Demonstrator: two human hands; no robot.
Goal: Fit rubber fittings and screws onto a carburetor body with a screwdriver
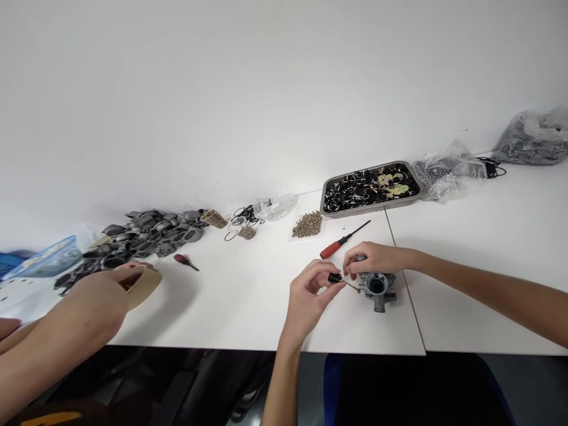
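Note:
My left hand (310, 290) grips a short screwdriver by its black handle (335, 277). Its thin shaft points right, and the tip is at the left side of a grey metal carburetor-like body (377, 285) on the white table. The fingers of my right hand (368, 259) are bent over the upper left part of this body and steady it; part of it is hidden beneath them. A round bore faces up at its middle. Just behind my hands lies a red and black screwdriver (339, 242).
Behind stand a metal tray (373, 208) of black rings and yellowish discs, and a small tray of brass parts (307, 225). Plastic bags (450, 168) line the wall. At left, another person's hand (100, 302) holds a tan ring-shaped thing near piled grey castings (151, 231).

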